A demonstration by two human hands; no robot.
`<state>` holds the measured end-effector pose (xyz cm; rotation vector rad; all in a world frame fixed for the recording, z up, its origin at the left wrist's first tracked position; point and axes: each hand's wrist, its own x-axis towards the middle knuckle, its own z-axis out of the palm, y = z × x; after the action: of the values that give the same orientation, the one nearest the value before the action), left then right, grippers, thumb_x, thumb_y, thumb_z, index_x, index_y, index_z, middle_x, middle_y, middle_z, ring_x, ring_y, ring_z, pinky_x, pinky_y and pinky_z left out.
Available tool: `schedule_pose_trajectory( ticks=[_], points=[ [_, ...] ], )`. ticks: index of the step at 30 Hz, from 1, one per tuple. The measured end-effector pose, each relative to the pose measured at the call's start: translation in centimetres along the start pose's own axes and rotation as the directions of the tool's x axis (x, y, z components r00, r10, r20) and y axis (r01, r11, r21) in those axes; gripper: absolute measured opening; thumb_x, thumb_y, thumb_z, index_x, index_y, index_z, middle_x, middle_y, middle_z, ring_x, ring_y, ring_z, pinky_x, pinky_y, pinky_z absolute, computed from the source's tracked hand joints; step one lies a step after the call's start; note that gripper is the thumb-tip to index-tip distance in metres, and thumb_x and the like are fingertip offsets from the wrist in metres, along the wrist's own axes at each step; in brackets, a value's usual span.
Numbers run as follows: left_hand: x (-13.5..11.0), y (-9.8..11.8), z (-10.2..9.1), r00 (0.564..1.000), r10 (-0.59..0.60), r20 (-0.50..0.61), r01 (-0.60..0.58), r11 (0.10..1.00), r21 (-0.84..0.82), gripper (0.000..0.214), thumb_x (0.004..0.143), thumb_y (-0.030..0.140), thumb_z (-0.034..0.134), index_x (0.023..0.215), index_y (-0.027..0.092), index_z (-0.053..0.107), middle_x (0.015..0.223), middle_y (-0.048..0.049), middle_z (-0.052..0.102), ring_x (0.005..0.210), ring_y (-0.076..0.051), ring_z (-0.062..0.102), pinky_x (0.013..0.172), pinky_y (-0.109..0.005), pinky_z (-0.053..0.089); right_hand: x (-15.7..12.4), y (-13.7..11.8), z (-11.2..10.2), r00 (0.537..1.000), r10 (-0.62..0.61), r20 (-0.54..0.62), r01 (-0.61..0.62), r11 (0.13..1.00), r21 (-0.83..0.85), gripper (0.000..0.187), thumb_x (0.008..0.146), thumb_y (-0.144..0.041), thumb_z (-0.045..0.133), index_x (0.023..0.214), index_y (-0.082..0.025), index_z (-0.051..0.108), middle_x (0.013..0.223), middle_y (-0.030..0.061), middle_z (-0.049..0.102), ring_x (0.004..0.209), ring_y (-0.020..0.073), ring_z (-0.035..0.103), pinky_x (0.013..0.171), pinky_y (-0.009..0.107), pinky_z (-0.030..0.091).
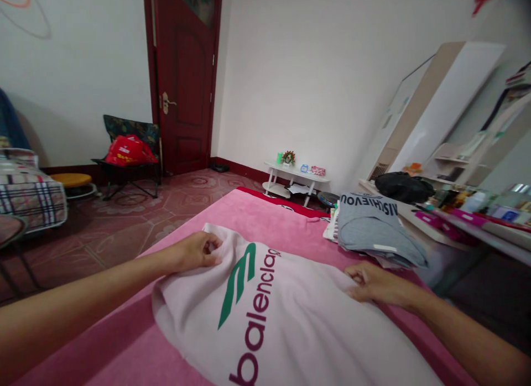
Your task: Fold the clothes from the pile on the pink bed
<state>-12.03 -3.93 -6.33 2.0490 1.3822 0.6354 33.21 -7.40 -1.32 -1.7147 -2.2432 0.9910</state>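
A pale pink T-shirt (290, 319) with green and purple lettering lies spread on a pink bed cover (124, 347). My left hand (194, 252) is closed in a pinch on the shirt's far left edge. My right hand (371, 282) is closed on the shirt's far right edge. Both arms reach forward over the bed.
A stack of folded clothes topped by a grey garment (373, 231) sits at the bed's far right corner. Beyond stand a small white table (296, 178), a black bag (402, 186), a cluttered shelf (477, 214), a folding chair with a red bag (129, 151) and a dark red door (185, 82).
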Motion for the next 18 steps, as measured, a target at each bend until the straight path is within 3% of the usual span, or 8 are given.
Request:
schedule_pose_trajectory(
  ticks=[3, 7, 9, 10, 12, 14, 16, 18],
  points=[
    [0.8, 2.8, -4.4, 0.934, 0.092, -0.346, -0.075, 0.995, 0.062, 0.038, 0.073, 0.050, 0.061, 0.088, 0.016, 0.068, 0.084, -0.0032, 0.068, 0.075, -0.019, 0.062, 0.066, -0.027, 0.048, 0.6, -3.3, -4.2, 0.898, -0.102, -0.428, 0.016, 0.980, -0.201, 0.032, 0.073, -0.046, 0.065, 0.072, -0.014, 0.064, 0.057, -0.0020, 0.054, 0.053, 0.0102, 0.045, 0.051, 0.023, 0.030],
    [0.8, 7.8, -11.0, 0.595, 0.250, -0.764, -0.083, 0.965, 0.251, 0.040, 0.084, 0.052, 0.052, 0.110, 0.022, 0.062, 0.093, 0.0020, 0.065, 0.086, -0.017, 0.061, 0.073, -0.027, 0.046, 0.2, -9.0, -9.9, 0.248, -0.272, -0.930, -0.090, 0.949, -0.302, 0.043, 0.069, -0.046, 0.071, 0.091, -0.009, 0.065, 0.072, 0.0022, 0.059, 0.061, 0.0097, 0.048, 0.057, 0.025, 0.033],
    [0.2, 9.1, -12.5, 0.515, 0.280, -0.810, -0.079, 0.957, 0.280, 0.037, 0.086, 0.053, 0.051, 0.111, 0.026, 0.060, 0.094, 0.0041, 0.063, 0.090, -0.017, 0.061, 0.073, -0.027, 0.046, -0.4, -10.3, -10.8, 0.063, -0.291, -0.955, -0.037, 0.955, -0.294, 0.048, 0.071, -0.049, 0.070, 0.094, -0.007, 0.063, 0.077, 0.0039, 0.060, 0.061, 0.0084, 0.048, 0.057, 0.024, 0.033],
    [-0.3, 9.1, -12.6, 0.520, 0.277, -0.808, -0.094, 0.959, 0.268, 0.036, 0.086, 0.052, 0.051, 0.110, 0.026, 0.059, 0.095, 0.0042, 0.063, 0.091, -0.017, 0.061, 0.074, -0.026, 0.047, -0.8, -10.2, -10.5, 0.054, -0.299, -0.953, -0.034, 0.953, -0.301, 0.045, 0.071, -0.047, 0.071, 0.092, -0.008, 0.062, 0.075, 0.0032, 0.059, 0.060, 0.0081, 0.047, 0.056, 0.023, 0.032],
    [-1.5, 7.6, -12.1, 0.606, 0.256, -0.753, -0.146, 0.967, 0.211, 0.037, 0.084, 0.052, 0.053, 0.107, 0.024, 0.060, 0.096, 0.0028, 0.064, 0.089, -0.017, 0.061, 0.074, -0.026, 0.047, -1.7, -8.6, -8.5, 0.202, -0.334, -0.921, -0.092, 0.930, -0.357, 0.031, 0.069, -0.039, 0.073, 0.082, -0.014, 0.060, 0.069, 0.0004, 0.057, 0.058, 0.0092, 0.045, 0.055, 0.024, 0.032],
    [-2.9, 4.8, -11.1, 0.793, 0.219, -0.568, -0.167, 0.975, 0.144, 0.036, 0.079, 0.050, 0.058, 0.098, 0.020, 0.063, 0.090, 0.0011, 0.066, 0.082, -0.017, 0.061, 0.072, -0.026, 0.048, -2.8, -5.5, -5.4, 0.564, -0.296, -0.770, -0.146, 0.883, -0.446, 0.020, 0.065, -0.031, 0.073, 0.069, -0.019, 0.058, 0.063, -0.0008, 0.056, 0.057, 0.0125, 0.047, 0.054, 0.026, 0.032],
    [-4.3, 1.7, -10.3, 0.978, 0.108, -0.181, -0.085, 0.988, 0.130, 0.031, 0.074, 0.047, 0.062, 0.084, 0.018, 0.068, 0.078, 0.0010, 0.067, 0.072, -0.016, 0.061, 0.066, -0.025, 0.048, -3.8, -2.1, -2.1, 0.916, -0.098, -0.389, -0.104, 0.879, -0.466, 0.015, 0.062, -0.026, 0.070, 0.059, -0.021, 0.057, 0.060, 0.0004, 0.060, 0.057, 0.0160, 0.053, 0.053, 0.028, 0.032],
    [-5.5, -0.6, -10.2, 0.989, -0.059, 0.136, 0.033, 0.981, 0.189, 0.027, 0.073, 0.045, 0.061, 0.077, 0.019, 0.071, 0.067, 0.0014, 0.066, 0.063, -0.015, 0.060, 0.060, -0.024, 0.048, -4.4, 0.3, 0.5, 0.995, 0.095, -0.040, -0.103, 0.926, -0.364, 0.008, 0.062, -0.023, 0.066, 0.057, -0.022, 0.060, 0.061, 0.0009, 0.064, 0.059, 0.0182, 0.058, 0.051, 0.028, 0.034]
  ],
)
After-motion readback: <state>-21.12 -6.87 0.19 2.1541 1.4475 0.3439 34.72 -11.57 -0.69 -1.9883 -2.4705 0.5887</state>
